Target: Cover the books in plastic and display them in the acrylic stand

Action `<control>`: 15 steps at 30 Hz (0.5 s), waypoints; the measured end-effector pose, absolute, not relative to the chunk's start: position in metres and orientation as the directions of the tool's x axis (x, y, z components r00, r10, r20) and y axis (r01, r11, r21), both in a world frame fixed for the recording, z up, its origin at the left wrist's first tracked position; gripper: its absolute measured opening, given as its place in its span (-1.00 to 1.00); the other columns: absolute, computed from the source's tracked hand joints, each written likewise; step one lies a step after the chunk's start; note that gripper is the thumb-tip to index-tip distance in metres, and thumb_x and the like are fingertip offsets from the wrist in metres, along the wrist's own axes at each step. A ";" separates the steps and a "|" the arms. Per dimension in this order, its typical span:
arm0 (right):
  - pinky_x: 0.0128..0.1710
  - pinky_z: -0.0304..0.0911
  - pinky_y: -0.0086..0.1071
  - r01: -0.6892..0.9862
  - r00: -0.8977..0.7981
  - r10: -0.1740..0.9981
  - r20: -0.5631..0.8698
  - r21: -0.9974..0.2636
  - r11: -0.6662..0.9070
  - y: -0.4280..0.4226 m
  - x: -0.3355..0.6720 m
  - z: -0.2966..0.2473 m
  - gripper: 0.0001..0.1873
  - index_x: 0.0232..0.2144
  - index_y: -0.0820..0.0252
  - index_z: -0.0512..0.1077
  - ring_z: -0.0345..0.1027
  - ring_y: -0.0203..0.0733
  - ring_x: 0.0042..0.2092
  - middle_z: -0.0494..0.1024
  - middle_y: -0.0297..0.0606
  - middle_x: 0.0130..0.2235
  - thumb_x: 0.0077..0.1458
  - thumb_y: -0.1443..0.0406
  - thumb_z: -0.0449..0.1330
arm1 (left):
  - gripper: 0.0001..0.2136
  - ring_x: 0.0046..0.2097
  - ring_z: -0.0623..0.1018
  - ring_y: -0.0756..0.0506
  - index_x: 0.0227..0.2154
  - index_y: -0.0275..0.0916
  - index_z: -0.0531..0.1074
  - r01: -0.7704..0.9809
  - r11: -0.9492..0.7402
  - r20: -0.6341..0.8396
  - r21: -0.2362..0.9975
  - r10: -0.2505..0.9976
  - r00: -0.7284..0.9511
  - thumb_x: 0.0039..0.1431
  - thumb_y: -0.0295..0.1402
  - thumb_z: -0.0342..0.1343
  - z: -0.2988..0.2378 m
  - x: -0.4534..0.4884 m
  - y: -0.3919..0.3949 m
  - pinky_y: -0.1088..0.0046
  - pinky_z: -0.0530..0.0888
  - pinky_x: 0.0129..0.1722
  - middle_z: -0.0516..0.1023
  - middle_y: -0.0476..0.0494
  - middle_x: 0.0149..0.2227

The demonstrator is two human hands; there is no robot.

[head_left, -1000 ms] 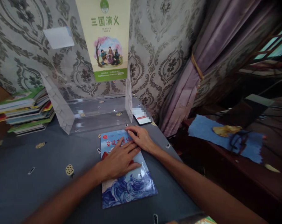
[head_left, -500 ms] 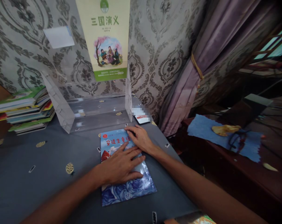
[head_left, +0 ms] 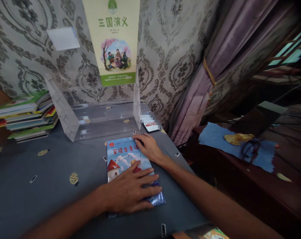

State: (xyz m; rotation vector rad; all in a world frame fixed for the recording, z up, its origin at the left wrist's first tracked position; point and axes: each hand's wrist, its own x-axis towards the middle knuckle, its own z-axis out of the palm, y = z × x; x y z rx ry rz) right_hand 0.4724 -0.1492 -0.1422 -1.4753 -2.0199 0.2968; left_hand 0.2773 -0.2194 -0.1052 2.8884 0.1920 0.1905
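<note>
A blue picture-cover book with red Chinese characters lies flat on the grey patterned cloth in front of me. My left hand rests palm down across its lower half, fingers spread and stretched out, hiding much of the cover. At the book's upper right corner, my right hand has its thumb and fingers close together, holding that corner down. Behind the book stands a clear acrylic stand with side panels.
A stack of books sits on the left. A cream and green book stands upright above the stand. Near the curtain lies a phone. Right of the table, a blue cloth lies on a dark red surface. Another colourful cover shows at the bottom edge.
My left hand has slid down the cover toward me, uncovering more of the picture below the title. The right hand stays at the upper corner.
</note>
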 end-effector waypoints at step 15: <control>0.29 0.13 -0.01 0.797 -0.199 0.921 0.335 -0.491 0.351 -0.152 0.469 -0.140 -0.65 0.03 0.13 0.51 0.53 -0.07 0.02 0.64 -0.18 0.01 0.28 0.40 0.06 | -0.50 0.40 0.23 -0.19 0.31 -0.14 0.22 0.115 -0.971 0.127 0.210 0.144 0.981 0.43 -0.03 -0.08 -0.104 0.267 -0.239 0.00 0.04 0.43 0.28 -0.14 0.36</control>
